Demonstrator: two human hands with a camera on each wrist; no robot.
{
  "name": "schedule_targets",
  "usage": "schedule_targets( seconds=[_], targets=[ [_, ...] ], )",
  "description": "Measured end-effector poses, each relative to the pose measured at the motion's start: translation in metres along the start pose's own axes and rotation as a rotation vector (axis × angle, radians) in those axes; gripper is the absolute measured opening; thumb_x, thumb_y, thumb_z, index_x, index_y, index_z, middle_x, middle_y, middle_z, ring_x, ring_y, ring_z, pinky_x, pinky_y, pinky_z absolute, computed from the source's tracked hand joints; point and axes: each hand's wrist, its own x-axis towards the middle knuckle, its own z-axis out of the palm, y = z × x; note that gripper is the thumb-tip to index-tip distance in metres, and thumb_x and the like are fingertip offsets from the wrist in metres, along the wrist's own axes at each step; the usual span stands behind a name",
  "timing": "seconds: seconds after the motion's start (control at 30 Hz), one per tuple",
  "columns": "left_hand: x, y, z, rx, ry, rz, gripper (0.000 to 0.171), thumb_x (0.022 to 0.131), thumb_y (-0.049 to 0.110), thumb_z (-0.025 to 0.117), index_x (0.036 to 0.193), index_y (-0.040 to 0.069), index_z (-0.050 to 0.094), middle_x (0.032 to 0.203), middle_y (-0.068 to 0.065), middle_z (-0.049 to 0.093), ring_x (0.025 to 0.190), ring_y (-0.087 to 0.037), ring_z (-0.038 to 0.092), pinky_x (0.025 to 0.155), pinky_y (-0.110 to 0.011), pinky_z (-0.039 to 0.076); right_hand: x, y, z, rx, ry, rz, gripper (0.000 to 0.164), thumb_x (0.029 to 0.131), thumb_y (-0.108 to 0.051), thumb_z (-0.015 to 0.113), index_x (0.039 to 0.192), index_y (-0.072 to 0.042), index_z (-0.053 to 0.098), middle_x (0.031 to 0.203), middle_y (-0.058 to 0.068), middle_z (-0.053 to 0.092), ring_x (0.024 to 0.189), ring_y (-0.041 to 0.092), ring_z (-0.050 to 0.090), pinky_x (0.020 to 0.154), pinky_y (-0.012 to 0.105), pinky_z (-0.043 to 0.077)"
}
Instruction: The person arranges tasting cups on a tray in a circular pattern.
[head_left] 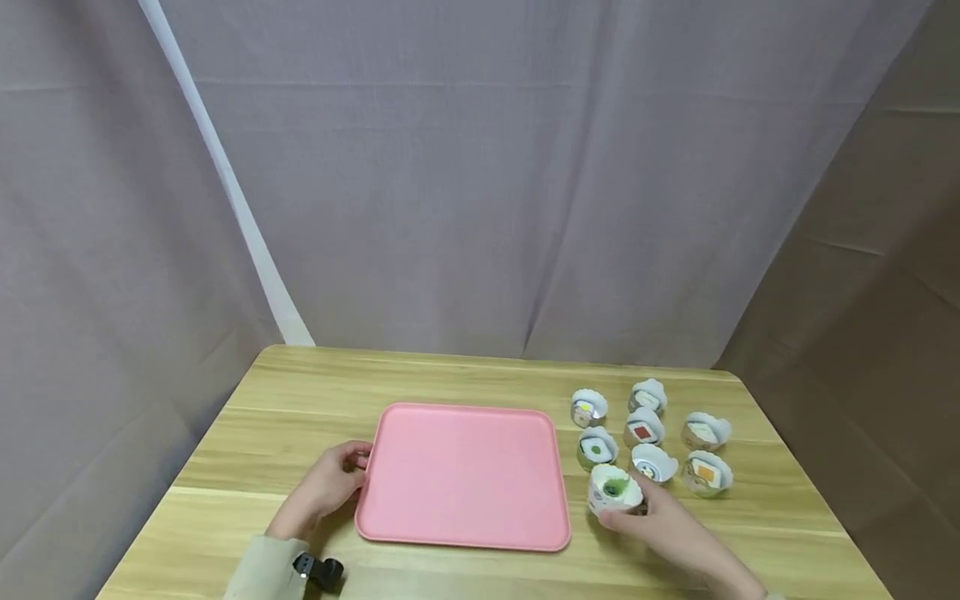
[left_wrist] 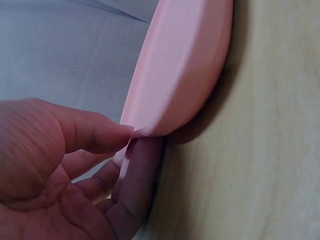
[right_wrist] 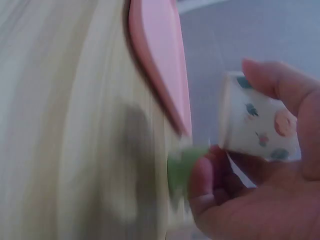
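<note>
A pink rectangular tray (head_left: pixel 465 479) lies on the wooden table. My left hand (head_left: pixel 327 487) pinches its left rim; in the left wrist view the thumb (left_wrist: pixel 107 134) is on top and the fingers lie beneath. Right of the tray, my right hand (head_left: pixel 652 512) holds a white paper baking cup (head_left: pixel 613 490) with green in it, raised above the table. The right wrist view shows flowers and leaves printed on this cup (right_wrist: pixel 260 120). Close behind it stand a cup with a green dot (head_left: pixel 597 448) and a white cup (head_left: pixel 652 462).
Several more paper cups stand at the table's right: one with a yellow spot (head_left: pixel 588 408), one with a red square (head_left: pixel 643 428), one with an orange square (head_left: pixel 707 473), and pale ones (head_left: pixel 705 431) behind. A grey curtain (head_left: pixel 450 208) hangs beyond the table (head_left: pixel 210 517).
</note>
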Motion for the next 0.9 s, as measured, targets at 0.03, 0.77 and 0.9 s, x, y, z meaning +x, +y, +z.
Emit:
schedule_targets(
  seconds=[0.03,0.77,0.9],
  targets=[
    [-0.001,-0.001,-0.001,-0.002,0.003,-0.004,0.045,0.081,-0.018,0.052,0.124,-0.006,0.058,0.094,-0.015,0.057,0.072,-0.023,0.058,0.058,-0.034,0.054,0.004,-0.004,0.006,0.004,0.012,-0.03,0.07,0.084,-0.031,0.075,0.139,-0.003,0.043,0.127,0.012,0.056,0.115,0.023,0.051,0.093,0.027,0.043],
    [0.003,-0.006,-0.005,0.017,0.003,0.027,0.044,0.085,-0.011,0.055,0.128,0.0,0.058,0.098,-0.012,0.059,0.083,-0.023,0.054,0.066,-0.03,0.05,0.079,-0.056,0.096,0.084,0.047,-0.105,0.05,0.076,-0.018,0.082,0.117,-0.002,0.056,0.103,0.007,0.062,0.094,0.02,0.057,0.083,0.034,0.049],
    [0.001,-0.007,-0.004,0.016,0.001,0.026,0.045,0.085,-0.012,0.055,0.128,0.0,0.059,0.097,-0.012,0.059,0.081,-0.022,0.054,0.064,-0.029,0.049,0.084,-0.057,0.106,0.027,0.026,-0.128,0.049,0.076,-0.016,0.081,0.114,0.001,0.056,0.099,0.007,0.062,0.09,0.02,0.057,0.082,0.036,0.049]
  ],
)
